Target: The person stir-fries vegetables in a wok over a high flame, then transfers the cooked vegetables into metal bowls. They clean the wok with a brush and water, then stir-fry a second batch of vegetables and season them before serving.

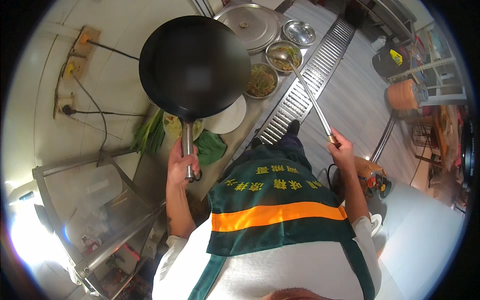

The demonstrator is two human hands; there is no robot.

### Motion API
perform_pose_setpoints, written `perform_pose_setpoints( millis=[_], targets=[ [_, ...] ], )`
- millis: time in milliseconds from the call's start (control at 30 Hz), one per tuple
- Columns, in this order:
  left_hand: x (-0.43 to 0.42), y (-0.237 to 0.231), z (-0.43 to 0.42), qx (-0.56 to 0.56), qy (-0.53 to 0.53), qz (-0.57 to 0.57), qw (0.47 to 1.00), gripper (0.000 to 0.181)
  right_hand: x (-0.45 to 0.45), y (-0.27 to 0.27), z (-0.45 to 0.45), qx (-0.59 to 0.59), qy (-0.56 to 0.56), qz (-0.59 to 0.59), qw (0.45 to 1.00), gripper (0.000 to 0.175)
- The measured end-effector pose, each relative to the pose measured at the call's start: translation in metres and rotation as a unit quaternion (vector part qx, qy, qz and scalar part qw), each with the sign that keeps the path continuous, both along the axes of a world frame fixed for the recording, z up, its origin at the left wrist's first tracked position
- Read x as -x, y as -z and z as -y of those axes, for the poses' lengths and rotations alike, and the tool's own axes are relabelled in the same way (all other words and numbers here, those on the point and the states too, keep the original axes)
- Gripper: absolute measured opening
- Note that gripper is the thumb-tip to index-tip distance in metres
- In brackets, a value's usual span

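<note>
My left hand (179, 161) grips the metal handle of a black wok (195, 67), raised over the steel counter so that its dark inside faces me. In my right hand (342, 148) is a long-handled steel ladle (309, 92). The ladle's bowl rests at or just above a steel bowl of shredded food (290, 50); contact is hard to judge. A second steel bowl of shredded vegetables (261, 80) stands nearer, partly behind the wok. Beyond both is a steel bowl with a shiny interior (299, 32).
On the counter (225, 168) are a white plate (228, 118), a green cloth (210, 147), green stalks (150, 131) and a large round metal lid (249, 26). A drain grate (300, 97) runs along the floor. Wall sockets with cords (77, 71) are at left, a metal rack (112, 240) below.
</note>
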State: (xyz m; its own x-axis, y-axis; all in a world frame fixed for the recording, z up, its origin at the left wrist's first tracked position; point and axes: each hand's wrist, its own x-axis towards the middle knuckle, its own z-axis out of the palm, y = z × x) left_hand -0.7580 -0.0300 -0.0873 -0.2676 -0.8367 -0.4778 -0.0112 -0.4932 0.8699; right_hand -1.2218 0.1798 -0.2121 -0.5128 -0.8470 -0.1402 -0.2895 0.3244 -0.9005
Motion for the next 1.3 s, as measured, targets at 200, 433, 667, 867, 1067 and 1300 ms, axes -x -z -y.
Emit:
perform_pose_setpoints(
  millis=[200,433,667,867,1067,1300],
  targets=[
    [-0.06,-0.005,-0.045,-0.012,0.008,0.017,1.0,0.034,-0.03,-0.05,-0.029,-0.081,-0.053,-0.237,0.967,0.049],
    [-0.13,0.037,-0.11,-0.046,0.097,-0.046,0.993,0.047,-0.172,-0.036,-0.096,0.078,0.065,-0.008,0.995,0.048],
    [-0.138,0.045,-0.17,-0.238,0.298,-0.16,0.911,0.044,-0.38,-0.002,-0.245,-0.04,0.158,-0.013,0.987,0.036],
    [-0.163,0.079,-0.223,-0.381,0.485,-0.098,0.781,0.027,-0.617,0.055,-0.423,-0.166,0.365,-0.063,0.914,0.026],
    [-0.202,0.087,-0.285,-0.409,0.619,0.077,0.667,0.04,-0.949,0.061,-0.525,-0.244,0.644,-0.07,0.722,0.017],
    [-0.297,0.043,-0.424,-0.292,0.855,0.175,0.392,0.046,-1.259,0.016,-0.583,-0.312,0.885,0.015,0.344,0.015]
  ],
)
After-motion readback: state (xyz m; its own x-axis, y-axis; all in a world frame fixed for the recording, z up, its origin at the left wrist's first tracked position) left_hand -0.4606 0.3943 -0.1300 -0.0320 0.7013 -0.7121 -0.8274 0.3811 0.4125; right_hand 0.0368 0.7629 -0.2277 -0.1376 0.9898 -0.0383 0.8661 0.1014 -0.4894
